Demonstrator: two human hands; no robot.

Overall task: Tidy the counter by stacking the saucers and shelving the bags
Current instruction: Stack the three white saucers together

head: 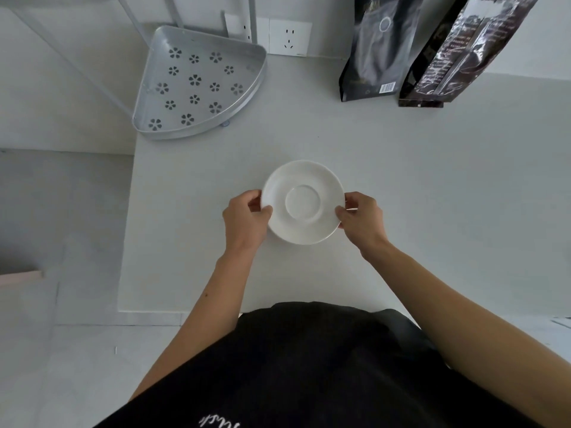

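Note:
A white saucer (303, 201) with a round centre well sits mid-counter; a second rim edge shows just beyond its far side, so it may rest on another saucer. My left hand (245, 219) pinches its left rim and my right hand (361, 219) pinches its right rim. Two dark foil bags stand at the back right: a black bag (375, 54) and a glossy brown bag (457, 57) leaning beside it. A silver corner shelf (197, 84) with flower-shaped holes stands at the back left, with nothing in its tray.
The white counter (432, 196) ends at its left edge near the shelf, with grey floor below. Wall sockets (289, 37) sit behind the shelf. Shelf uprights rise at the top left. My dark apron fills the bottom.

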